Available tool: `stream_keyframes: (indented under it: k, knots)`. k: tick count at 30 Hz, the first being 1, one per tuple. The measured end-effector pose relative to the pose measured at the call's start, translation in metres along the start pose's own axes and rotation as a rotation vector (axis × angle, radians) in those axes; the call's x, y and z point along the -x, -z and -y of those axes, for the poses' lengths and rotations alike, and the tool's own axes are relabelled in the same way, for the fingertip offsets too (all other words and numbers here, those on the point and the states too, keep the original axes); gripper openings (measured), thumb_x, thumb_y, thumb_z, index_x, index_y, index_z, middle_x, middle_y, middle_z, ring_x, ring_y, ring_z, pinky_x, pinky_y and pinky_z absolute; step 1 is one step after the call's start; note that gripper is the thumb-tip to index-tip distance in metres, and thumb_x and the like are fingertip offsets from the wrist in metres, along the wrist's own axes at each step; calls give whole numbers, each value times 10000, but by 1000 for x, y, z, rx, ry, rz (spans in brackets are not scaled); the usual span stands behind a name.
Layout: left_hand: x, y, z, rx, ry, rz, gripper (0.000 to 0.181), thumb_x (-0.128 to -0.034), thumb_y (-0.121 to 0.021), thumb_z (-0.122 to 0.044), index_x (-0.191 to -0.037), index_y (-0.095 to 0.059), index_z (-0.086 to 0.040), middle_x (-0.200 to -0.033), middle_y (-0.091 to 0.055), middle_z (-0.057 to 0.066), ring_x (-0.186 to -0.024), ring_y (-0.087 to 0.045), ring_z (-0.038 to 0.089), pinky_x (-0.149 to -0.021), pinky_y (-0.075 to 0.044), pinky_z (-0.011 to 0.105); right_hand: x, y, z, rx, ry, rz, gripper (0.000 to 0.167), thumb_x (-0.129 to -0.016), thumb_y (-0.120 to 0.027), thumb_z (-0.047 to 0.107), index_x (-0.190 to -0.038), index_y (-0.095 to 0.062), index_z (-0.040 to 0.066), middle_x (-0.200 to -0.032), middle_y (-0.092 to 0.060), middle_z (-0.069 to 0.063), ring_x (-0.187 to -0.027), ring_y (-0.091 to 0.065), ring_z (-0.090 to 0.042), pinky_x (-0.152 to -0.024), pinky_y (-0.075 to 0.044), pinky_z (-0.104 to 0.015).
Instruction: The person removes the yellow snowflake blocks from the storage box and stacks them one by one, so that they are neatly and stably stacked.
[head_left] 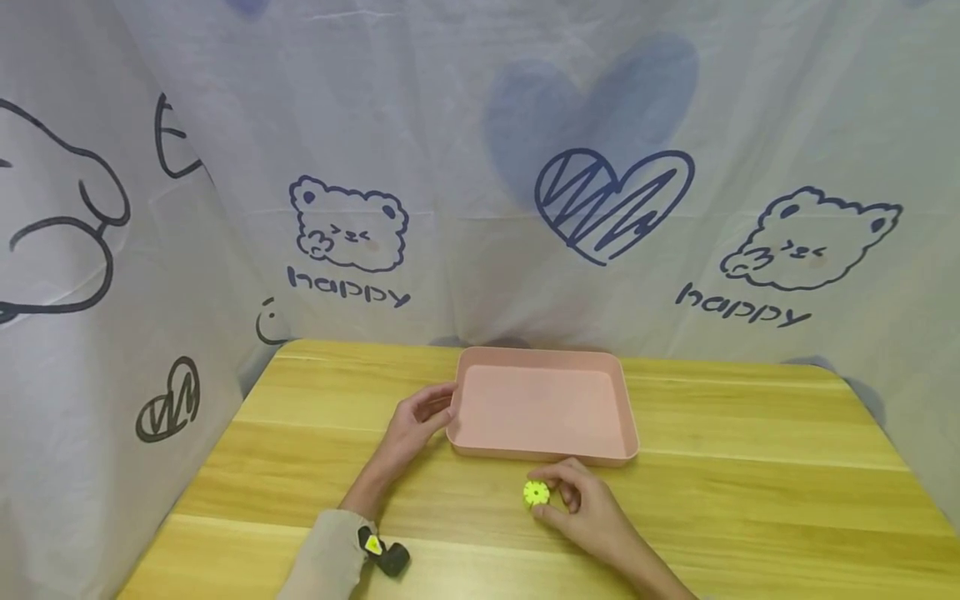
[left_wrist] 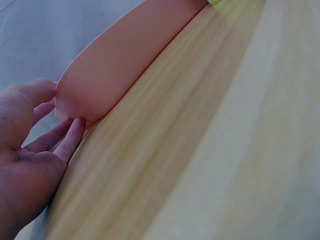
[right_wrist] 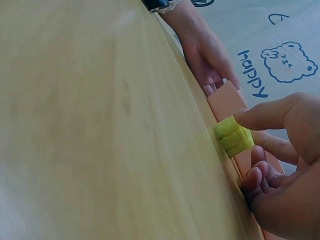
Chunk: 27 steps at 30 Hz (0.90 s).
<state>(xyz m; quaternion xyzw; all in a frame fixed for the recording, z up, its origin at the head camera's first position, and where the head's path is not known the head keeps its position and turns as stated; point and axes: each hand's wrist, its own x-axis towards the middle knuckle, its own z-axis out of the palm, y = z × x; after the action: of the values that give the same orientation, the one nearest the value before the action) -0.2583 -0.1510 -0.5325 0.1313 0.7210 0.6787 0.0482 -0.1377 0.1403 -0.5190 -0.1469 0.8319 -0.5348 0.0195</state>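
My right hand (head_left: 588, 508) pinches a small yellow-green notched round piece (head_left: 536, 493) between thumb and fingertips, just in front of the pink tray (head_left: 540, 455). In the right wrist view the piece (right_wrist: 234, 136) looks thick, with grooves down its side. Whether it touches the table is hard to tell. At the tray's left side is my left hand (head_left: 411, 427), its fingertips touching the outer wall. The left wrist view shows the relaxed fingers of that hand (left_wrist: 35, 145) against the end of the tray wall (left_wrist: 110, 65).
A wooden table (head_left: 750, 467) lies under the tray and hands. White cloth (head_left: 465, 167) with printed hearts and bears hangs behind it and on the left. A black strap device (head_left: 386, 554) is on the left wrist.
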Motion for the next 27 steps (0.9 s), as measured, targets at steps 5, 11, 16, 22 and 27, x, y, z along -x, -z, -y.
stream_keyframes:
  k: [5, 11, 16, 22, 27]
  knots:
    - [-1, -1, -1, -1, 3, 4, 426, -1008, -654, -45, -1411, -557, 55, -1443, -565, 220, -1345, -530, 372, -1042, -496, 235, -1, 1, -1, -3, 11, -7, 311, -832, -843, 89, -1129, -750, 94, -936, -567, -42, -722, -468, -142, -586, -418, -175]
    - [-1, -1, -2, 2, 2, 7, 425, -1006, -654, -39, -1409, -557, 54, -1441, -566, 219, -1340, -535, 367, -1047, -498, 257, -1, 1, -1, -6, 8, -2, 309, -837, -836, 82, -1133, -748, 89, -939, -567, -35, -718, -465, -139, -579, -416, -173]
    - [-1, 0, -1, -1, -5, 5, 420, -1004, -652, -28, -1405, -561, 56, -1436, -569, 224, -1330, -541, 374, -1037, -503, 249, -1, 1, 0, -6, -7, 2, 311, -834, -835, 74, -1133, -747, 86, -935, -561, -48, -725, -464, -138, -585, -411, -171]
    - [-1, 0, 1, 0, -8, 4, 422, -1003, -656, -32, -1403, -560, 60, -1433, -571, 224, -1327, -543, 375, -1033, -502, 245, -1, 0, 1, -7, -22, 4, 311, -829, -834, 64, -1128, -749, 84, -927, -556, -57, -727, -463, -138, -589, -404, -167]
    - [-1, 0, 1, -4, -5, -1, 419, -1001, -657, -31, -1400, -565, 58, -1429, -575, 222, -1324, -546, 376, -1032, -502, 244, -1, 0, 1, -7, -30, 6, 310, -829, -834, 64, -1127, -750, 83, -926, -552, -60, -728, -459, -139, -592, -400, -169]
